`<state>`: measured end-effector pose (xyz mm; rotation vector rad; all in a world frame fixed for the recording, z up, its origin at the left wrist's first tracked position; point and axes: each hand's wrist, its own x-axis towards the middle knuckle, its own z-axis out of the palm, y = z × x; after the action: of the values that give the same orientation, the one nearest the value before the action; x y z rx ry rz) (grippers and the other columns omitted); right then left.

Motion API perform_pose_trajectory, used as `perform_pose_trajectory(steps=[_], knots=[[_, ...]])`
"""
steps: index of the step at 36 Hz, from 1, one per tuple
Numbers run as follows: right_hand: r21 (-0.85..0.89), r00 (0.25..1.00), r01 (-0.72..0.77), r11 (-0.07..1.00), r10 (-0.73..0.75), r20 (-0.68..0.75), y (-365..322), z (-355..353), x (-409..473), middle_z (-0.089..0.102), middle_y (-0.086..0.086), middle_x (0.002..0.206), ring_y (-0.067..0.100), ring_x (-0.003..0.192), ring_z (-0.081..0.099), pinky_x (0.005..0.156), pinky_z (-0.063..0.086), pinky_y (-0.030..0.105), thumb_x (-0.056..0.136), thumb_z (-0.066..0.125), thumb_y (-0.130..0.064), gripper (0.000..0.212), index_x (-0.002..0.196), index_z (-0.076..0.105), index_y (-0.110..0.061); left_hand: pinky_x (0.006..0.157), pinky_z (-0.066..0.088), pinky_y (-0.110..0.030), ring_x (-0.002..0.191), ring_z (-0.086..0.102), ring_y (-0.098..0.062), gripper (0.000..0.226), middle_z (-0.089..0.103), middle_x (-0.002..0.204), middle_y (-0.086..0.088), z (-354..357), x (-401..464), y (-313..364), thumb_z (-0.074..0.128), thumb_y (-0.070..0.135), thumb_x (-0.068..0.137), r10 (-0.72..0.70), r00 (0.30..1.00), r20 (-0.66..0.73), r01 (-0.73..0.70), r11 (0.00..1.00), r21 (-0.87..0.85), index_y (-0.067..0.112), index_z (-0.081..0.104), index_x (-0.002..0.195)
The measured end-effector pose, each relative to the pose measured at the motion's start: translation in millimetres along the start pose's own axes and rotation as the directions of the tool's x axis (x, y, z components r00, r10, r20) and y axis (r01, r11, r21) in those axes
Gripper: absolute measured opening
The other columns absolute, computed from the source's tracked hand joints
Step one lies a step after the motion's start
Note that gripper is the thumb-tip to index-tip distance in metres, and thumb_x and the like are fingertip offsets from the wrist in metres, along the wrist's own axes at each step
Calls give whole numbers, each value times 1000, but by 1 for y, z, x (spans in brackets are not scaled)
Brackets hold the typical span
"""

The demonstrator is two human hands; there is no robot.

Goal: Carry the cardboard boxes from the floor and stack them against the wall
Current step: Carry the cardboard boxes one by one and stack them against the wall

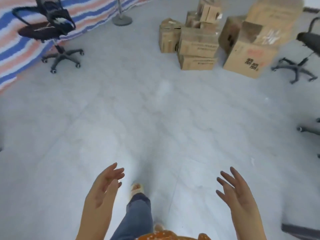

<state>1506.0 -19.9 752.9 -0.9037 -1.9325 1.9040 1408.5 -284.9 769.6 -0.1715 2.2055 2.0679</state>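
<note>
Several brown cardboard boxes stand in a cluster on the grey floor at the far right. A large open box with dark print is nearest on the right. Beside it a flat box lies under a wider one, and a small box stands to their left. More boxes are piled behind them. My left hand and my right hand are raised low in the view, palms facing each other, fingers spread and holding nothing. Both hands are far from the boxes.
A black office chair stands at the far left in front of a striped blue, pink and white tarp. A round stand base sits behind. Another chair is at the right edge. My leg and sandalled foot step forward.
</note>
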Motion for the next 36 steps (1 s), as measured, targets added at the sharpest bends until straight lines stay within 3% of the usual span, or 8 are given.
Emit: perform_pose_trajectory(steps=[3, 5, 8, 18, 21, 25, 33, 36], knots=[[22, 998, 10, 1000, -8, -68, 3, 1, 28, 65, -20, 117, 6, 106, 65, 89, 51, 40, 48, 71, -81, 69, 111, 58, -55, 90, 51, -35, 100, 67, -13, 42, 71, 106, 3, 33, 34, 7, 58, 41, 72, 8, 998, 63, -10, 1000, 24, 26, 65, 111], [17, 997, 8, 1000, -7, -79, 0, 5, 53, 65, -22, 116, 5, 105, 65, 90, 50, 40, 78, 70, -45, 35, 107, 59, -61, 89, 52, -33, 100, 67, -12, 32, 71, 106, 4, 52, 60, 9, 54, 29, 78, 16, 996, 89, -19, 999, 32, 34, 69, 106], [-10, 995, 17, 1000, -18, -98, -5, 9, 101, 64, -23, 117, 6, 106, 65, 91, 49, 43, 92, 53, -6, 49, 117, 55, -48, 89, 52, -30, 101, 66, -11, 29, 71, 107, 6, 82, 107, 18, 56, 37, 76, 40, 991, 126, -47, 997, 54, 44, 67, 102], [35, 980, 95, 995, -87, -180, -80, 35, 283, 63, -21, 120, 5, 108, 63, 90, 51, 37, 73, 65, -65, 54, 121, 51, -45, 90, 51, -29, 102, 66, -12, 30, 71, 105, 5, 184, 284, 71, 57, 12, 89, 109, 973, 204, -116, 993, 21, 30, 67, 110], [39, 977, 86, 996, -77, -200, -90, 34, 324, 63, -23, 119, 5, 108, 63, 91, 50, 39, 82, 61, -49, 40, 120, 51, -46, 91, 51, -29, 103, 65, -14, 35, 71, 104, 5, 216, 326, 78, 46, -3, 96, 72, 968, 239, -83, 996, 37, 23, 64, 112], [31, 970, 84, 996, -75, -231, -98, 21, 372, 63, -22, 119, 5, 106, 64, 88, 52, 36, 46, 62, -89, 90, 121, 51, -42, 90, 51, -28, 102, 66, -12, 29, 71, 105, 7, 262, 367, 92, 60, 37, 78, 64, 954, 293, -89, 993, 72, 34, 68, 106], [35, 957, 79, 996, -66, -284, -110, -34, 506, 63, -22, 119, 7, 107, 64, 87, 53, 35, 45, 62, -89, 89, 120, 51, -43, 90, 51, -30, 100, 66, -11, 33, 71, 105, 5, 379, 453, 96, 56, 3, 93, 74, 960, 269, -99, 992, 78, 30, 67, 109], [31, 960, 97, 995, -85, -266, -129, -68, 568, 65, -21, 116, 10, 108, 64, 87, 54, 33, 76, 65, -63, 49, 118, 51, -44, 91, 51, -31, 102, 66, -13, 36, 71, 106, 4, 440, 481, 106, 44, -1, 96, 67, 972, 225, -83, 995, 62, 24, 64, 112]])
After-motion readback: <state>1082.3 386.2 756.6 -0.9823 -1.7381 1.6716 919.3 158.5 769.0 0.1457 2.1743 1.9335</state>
